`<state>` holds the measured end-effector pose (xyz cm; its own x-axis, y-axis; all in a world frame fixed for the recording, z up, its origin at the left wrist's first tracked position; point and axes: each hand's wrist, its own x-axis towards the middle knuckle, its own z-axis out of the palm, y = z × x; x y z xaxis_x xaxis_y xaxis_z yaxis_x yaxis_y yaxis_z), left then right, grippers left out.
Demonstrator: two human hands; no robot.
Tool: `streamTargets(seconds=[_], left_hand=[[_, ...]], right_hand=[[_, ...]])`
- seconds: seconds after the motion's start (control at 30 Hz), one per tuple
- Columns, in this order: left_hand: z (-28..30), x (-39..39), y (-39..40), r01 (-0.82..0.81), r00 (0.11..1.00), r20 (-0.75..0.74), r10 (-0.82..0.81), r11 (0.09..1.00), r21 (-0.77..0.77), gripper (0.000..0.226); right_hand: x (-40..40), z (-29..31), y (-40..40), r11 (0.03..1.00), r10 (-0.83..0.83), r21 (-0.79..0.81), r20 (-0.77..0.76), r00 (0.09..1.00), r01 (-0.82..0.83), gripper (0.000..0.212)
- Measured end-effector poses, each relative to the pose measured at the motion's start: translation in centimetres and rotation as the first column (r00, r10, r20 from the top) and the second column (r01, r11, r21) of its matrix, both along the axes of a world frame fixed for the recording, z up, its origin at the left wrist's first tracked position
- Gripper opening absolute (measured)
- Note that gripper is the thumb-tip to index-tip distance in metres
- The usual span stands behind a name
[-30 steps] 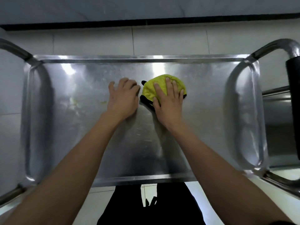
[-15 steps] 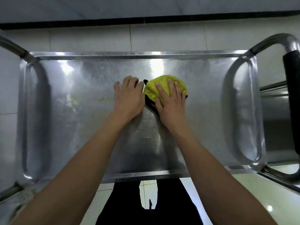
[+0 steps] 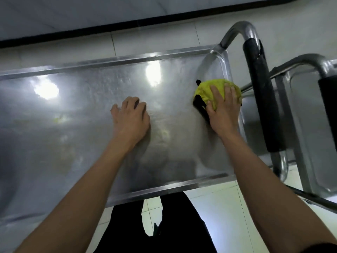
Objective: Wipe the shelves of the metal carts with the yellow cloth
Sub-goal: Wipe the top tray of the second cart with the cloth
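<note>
The metal cart's top shelf [image 3: 76, 125] fills most of the view, shiny with light reflections. A bunched yellow cloth [image 3: 206, 91] with a black edge lies near the shelf's right end. My right hand [image 3: 223, 110] presses flat on the cloth, fingers fairly straight over it. My left hand [image 3: 130, 117] rests flat on the bare metal in the shelf's middle, well left of the cloth. A few faint yellowish smudges [image 3: 59, 119] show on the metal to the left.
The cart's handle [image 3: 259, 99], a steel tube with black foam grip, rises just right of the cloth. A second metal cart [image 3: 310, 114] with its own black-gripped handle stands further right. White floor tiles and my dark trouser legs [image 3: 175, 225] are below the shelf's near rim.
My right hand has slid the cloth from the shelf's middle to its right end. My left hand stayed on the metal, and the two hands are now apart. The view swung right.
</note>
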<state>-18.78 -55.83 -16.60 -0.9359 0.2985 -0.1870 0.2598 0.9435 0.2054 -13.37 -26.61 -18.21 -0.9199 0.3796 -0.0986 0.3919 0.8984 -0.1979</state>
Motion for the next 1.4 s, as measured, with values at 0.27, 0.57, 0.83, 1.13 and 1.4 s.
streamTargets(seconds=[0.27,0.57,0.83,1.13,1.4], left_hand=[[0.2,0.5,0.9,-0.010,0.999,0.047,0.011,0.999,-0.035,0.036],[1.2,2.3,-3.0,0.025,0.998,0.055,-0.022,0.999,-0.047,0.042],[1.3,5.3,-12.2,-0.049,0.998,-0.039,0.047,0.998,-0.049,0.031],[-0.6,6.6,-16.9,0.042,0.990,-0.134,-0.042,0.999,-0.001,0.033],[-0.5,6.5,-15.6,0.006,0.990,-0.141,-0.013,0.999,-0.051,0.031]], right_hand=[[0.9,-0.4,-0.5,0.999,-0.012,-0.033,-0.012,1.000,0.012,0.053],[3.0,-0.1,-8.5,0.993,0.088,-0.076,0.028,0.996,-0.085,0.049],[2.7,-0.4,-20.4,0.966,0.251,-0.073,0.045,0.967,-0.247,0.046],[2.1,-0.3,-29.7,0.923,0.374,-0.116,0.036,0.927,-0.368,0.048],[3.1,-0.1,-27.6,0.922,0.369,-0.128,0.006,0.930,-0.365,0.050]])
